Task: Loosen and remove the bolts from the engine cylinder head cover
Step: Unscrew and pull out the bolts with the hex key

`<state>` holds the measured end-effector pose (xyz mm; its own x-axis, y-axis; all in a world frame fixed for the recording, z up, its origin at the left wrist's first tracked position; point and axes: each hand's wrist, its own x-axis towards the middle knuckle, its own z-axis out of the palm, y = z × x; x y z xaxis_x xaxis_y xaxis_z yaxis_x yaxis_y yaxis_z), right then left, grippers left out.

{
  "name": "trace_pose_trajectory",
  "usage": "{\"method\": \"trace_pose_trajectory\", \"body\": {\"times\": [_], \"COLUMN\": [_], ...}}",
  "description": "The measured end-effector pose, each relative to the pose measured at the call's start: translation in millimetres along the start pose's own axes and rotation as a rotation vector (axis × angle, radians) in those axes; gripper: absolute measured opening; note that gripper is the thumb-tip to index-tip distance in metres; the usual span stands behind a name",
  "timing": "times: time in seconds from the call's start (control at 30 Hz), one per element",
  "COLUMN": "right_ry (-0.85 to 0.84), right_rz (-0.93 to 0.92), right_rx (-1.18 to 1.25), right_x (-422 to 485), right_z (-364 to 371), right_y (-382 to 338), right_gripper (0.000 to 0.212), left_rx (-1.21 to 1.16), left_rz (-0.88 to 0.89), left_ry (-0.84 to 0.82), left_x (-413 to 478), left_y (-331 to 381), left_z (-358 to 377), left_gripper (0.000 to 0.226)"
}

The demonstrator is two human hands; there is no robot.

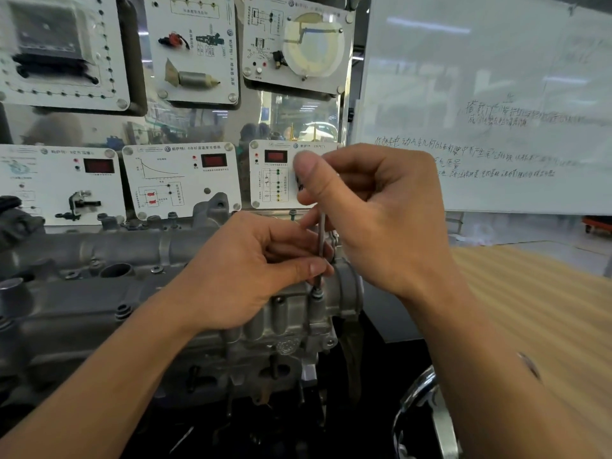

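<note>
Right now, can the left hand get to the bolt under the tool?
Probably yes. The left hand pinches the tool just above the bolt, and nothing lies between its fingers and the bolt. The tool tip sits on the bolt, so that must lift first.

right forearm (490, 369) bare, with a small dark mark (530, 365).

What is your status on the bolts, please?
Right hand grips driver top; left hand pinches its shaft. Tip on bolt at cover end. Nothing blocking.

Wall of sensor training panels (180, 178), whiteboard (496, 94) with handwritten notes, wooden tabletop (530, 309) at right
</note>
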<state>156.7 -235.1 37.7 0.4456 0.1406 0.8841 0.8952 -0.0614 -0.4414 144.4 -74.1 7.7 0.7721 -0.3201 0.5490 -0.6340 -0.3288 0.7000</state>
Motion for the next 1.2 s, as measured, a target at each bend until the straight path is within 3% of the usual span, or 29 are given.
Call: {"method": "trace_pose_trajectory", "body": {"times": [0.27, 0.43, 0.53, 0.63, 0.77, 0.83, 0.93, 1.07, 1.2], "right_ry": [-0.124, -0.181, -0.172, -0.028, 0.274, 0.343, 0.368, 0.295, 0.026], "right_rz": [0.150, 0.449, 0.599, 0.624, 0.339, 0.201, 0.104, 0.090, 0.152], "right_rx": [0.352, 0.795, 0.918, 0.747, 0.166, -0.140, -0.373, -0.409, -0.096], "right_x": [2, 5, 8, 8, 3, 2, 0, 2, 11], "right_z": [-3, 2, 7, 10, 10, 9, 11, 9, -7], "right_y": [9, 15, 15, 10, 0, -3, -9, -11, -7], "right_gripper": [0.033, 0.046, 0.039, 0.034, 0.031, 0.031, 0.022, 0.017, 0.007], "left_rx": [0.037, 0.073, 0.101, 0.125, 0.126, 0.121, 0.080, 0.066, 0.116], "left_rz": [0.026, 0.019, 0.005, 0.015, 0.004, -0.006, -0.008, -0.009, 0.006], "left_ry": [0.001, 0.015, 0.034, 0.043, 0.044, 0.051, 0.057, 0.060, 0.055], "left_x": [0, -1, 0, 0, 1, 2, 2, 2, 3], "left_y": [4, 5, 4, 5, 5, 5, 4, 3, 2], "left_z": [1, 2, 3, 3, 3, 4, 4, 3, 3], "left_gripper": [0.016, 0.014, 0.012, 0.012, 0.021, 0.020, 0.023, 0.029, 0.018]}}
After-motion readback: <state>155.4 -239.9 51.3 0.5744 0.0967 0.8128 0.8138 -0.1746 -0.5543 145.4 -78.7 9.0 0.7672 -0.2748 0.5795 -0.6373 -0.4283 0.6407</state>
